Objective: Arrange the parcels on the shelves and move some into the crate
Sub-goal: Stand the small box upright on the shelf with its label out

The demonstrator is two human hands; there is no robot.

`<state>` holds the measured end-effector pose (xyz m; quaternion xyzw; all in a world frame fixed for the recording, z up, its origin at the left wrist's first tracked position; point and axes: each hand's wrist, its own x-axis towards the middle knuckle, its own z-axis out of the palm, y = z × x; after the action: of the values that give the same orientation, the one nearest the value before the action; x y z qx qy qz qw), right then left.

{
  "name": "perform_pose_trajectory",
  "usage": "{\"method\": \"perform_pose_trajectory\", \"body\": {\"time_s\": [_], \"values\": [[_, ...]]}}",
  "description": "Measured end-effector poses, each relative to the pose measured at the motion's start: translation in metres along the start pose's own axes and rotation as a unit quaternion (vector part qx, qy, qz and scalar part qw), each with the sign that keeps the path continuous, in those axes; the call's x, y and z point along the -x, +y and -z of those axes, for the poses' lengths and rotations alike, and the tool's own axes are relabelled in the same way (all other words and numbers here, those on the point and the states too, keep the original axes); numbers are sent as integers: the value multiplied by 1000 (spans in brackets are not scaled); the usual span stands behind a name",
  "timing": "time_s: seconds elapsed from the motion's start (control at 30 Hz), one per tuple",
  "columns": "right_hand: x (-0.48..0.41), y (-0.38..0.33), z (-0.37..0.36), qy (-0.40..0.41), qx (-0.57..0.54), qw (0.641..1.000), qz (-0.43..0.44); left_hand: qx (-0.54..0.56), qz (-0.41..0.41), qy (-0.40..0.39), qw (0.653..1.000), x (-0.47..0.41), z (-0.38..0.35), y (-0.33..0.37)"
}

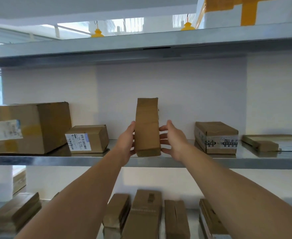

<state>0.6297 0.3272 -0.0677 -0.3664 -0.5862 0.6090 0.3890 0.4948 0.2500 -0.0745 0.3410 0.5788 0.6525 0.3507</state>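
A tall narrow brown parcel (147, 128) stands upright on the front of the middle steel shelf (55, 160). My left hand (126, 142) grips its left side, thumb up along the edge and fingers curled round near the base. My right hand (172, 140) is at the parcel's right side with fingers spread and nearly straight, the tips at the edge. Whether those tips touch the cardboard is unclear. No crate is in view.
On the same shelf, a large taped box (28, 128) and a small labelled box (87, 138) sit to the left, with a taped box (216, 137) and a flat parcel (272, 142) to the right. Several parcels (141, 214) fill the lower shelf. A white box with yellow tape (245, 12) sits on the top shelf.
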Motion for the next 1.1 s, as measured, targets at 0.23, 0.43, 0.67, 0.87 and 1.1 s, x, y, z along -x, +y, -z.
{"method": "perform_pose_trajectory", "body": {"time_s": [0.23, 0.43, 0.67, 0.87, 1.1], "values": [[-3, -2, -2, -10, -27, 999, 33, 29, -41, -4, 999, 1, 8, 5], [-4, -1, -3, 1, -4, 999, 39, 7, -46, -3, 999, -1, 10, 3], [-8, -2, 1, 13, 44, 998, 52, -2, -55, 5, 998, 3, 7, 3], [-8, 6, -1, 4, 44, 995, 87, 7, -85, -6, 996, 7, 4, 2], [-7, 10, -1, -9, 23, 995, 98, 6, -95, -12, 995, 8, 7, 3]]}}
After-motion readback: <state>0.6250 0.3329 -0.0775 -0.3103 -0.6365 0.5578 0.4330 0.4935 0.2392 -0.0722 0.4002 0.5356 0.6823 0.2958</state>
